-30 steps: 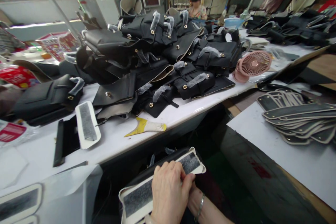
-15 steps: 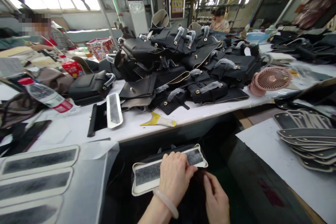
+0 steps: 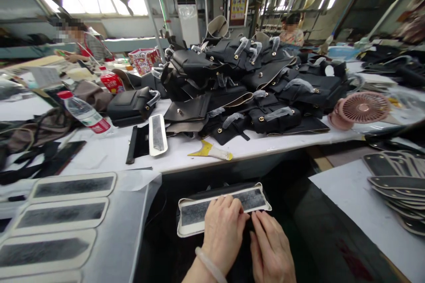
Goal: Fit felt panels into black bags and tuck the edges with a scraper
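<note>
In the head view, the left hand lies back-up across the white-edged base panel, its fingers curled, grasping the near edge. The panel sits beneath them, against a black bag. The right hand slants in alongside, fingers extended; whether they pinch anything, I cannot tell.
</note>
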`<state>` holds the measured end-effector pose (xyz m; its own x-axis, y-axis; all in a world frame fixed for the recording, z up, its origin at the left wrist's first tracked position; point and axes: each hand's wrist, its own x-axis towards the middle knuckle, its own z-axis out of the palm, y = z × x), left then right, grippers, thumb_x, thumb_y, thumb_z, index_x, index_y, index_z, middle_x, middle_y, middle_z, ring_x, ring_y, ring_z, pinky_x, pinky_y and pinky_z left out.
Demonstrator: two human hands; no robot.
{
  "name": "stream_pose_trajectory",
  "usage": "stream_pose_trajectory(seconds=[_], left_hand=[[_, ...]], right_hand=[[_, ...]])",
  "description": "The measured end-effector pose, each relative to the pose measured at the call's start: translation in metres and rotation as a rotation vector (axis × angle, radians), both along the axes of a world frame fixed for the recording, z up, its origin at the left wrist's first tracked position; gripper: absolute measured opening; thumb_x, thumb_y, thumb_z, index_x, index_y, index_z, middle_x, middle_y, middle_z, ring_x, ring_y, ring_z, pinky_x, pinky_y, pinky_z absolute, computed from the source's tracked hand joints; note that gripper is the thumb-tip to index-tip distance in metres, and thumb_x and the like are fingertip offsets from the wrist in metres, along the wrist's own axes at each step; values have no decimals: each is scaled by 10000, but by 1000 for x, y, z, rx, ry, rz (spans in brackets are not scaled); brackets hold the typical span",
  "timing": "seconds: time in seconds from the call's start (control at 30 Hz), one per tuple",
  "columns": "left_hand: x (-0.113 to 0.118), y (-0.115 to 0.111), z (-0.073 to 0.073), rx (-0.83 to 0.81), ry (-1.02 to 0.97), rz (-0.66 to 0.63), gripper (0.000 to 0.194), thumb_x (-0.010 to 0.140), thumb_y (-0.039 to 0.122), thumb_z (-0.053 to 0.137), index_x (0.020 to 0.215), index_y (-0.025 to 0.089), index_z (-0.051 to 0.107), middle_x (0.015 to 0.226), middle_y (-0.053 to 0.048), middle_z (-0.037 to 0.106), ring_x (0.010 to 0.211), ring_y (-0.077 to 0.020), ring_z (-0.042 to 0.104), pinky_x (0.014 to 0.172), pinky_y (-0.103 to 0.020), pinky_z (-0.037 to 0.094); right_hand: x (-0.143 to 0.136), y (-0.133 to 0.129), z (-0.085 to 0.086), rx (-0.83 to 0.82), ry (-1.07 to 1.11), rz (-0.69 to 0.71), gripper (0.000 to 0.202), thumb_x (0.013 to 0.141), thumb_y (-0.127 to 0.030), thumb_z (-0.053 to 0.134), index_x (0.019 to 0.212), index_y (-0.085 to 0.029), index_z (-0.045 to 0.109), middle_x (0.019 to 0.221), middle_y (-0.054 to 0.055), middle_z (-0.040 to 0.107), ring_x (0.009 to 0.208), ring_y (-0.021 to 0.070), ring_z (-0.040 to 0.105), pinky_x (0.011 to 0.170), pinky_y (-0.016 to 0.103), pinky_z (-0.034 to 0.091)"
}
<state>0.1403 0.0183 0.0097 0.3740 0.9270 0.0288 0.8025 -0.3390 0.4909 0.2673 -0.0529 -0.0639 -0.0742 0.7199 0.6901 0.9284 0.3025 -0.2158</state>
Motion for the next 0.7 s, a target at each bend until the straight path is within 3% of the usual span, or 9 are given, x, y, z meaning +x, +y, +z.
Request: stream_pose_trajectory(seconds=[0.3,0.53,0.7], left_hand=[[-23,-12,-10,11,-77,70,153,911,152,567,772,213,583,809,3,614,803,-216,542,747,-369,331],[-46,-23,-23,108,-148,133,181,920,157,551,748,212,565,759,14,596,752,-198,512,721,-362,295],[-49,-29,-25,168,-201,163,184,922,170,545,745,215,569,744,13,597,740,-190,521,722,-359,305]], right_hand=[[-26,3,0,26,-4,38,303,935,-78,489,1192,32,605,1214,230,575,1197,360,513,947,492,446],[-44,2,-5,22,25,115,457,915,-34,477,1368,25,480,1236,233,553,1226,353,488,971,506,426],[-52,1,-5,4,15,166,330,934,-65,428,1197,52,589,1230,249,548,1240,357,470,991,510,411]])
